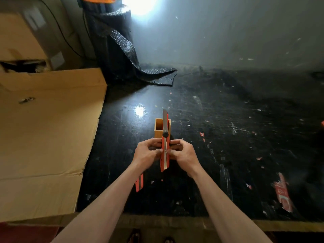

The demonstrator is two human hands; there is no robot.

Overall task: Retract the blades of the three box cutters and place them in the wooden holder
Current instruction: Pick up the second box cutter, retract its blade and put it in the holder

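Scuffed and black, the workbench (228, 137) ran back to a grey wall, with flattened cardboard (49, 128) lying well to the left of the wooden holder (158, 128) and a roll of dark studded matting (119, 50) standing far behind it. Just in front of that holder, both hands held one red box cutter (165, 151) above the bench. The left hand (149, 153) and the right hand (182, 153) were each pinching the red handle from their own side, fingertips pressed to its middle, roughly level with each other, so neither was clearly the nearer one to the holder.

The cutter's long axis pointed away from the person, straight over the holder's right edge. Its steel blade (165, 120) was well extended, the tip reaching past the holder's far rim, and the black lock wheel (165, 134) sat between the fingers and the holder. The retracting probably called for a thumb to reach forward to that wheel, then for the blade to be drawn back toward the grip.

The holder's square opening looked empty. A second red cutter (139, 182) lay on the bench nearer than the holder and to its left, partly hidden by the left forearm. A third I could not make out.
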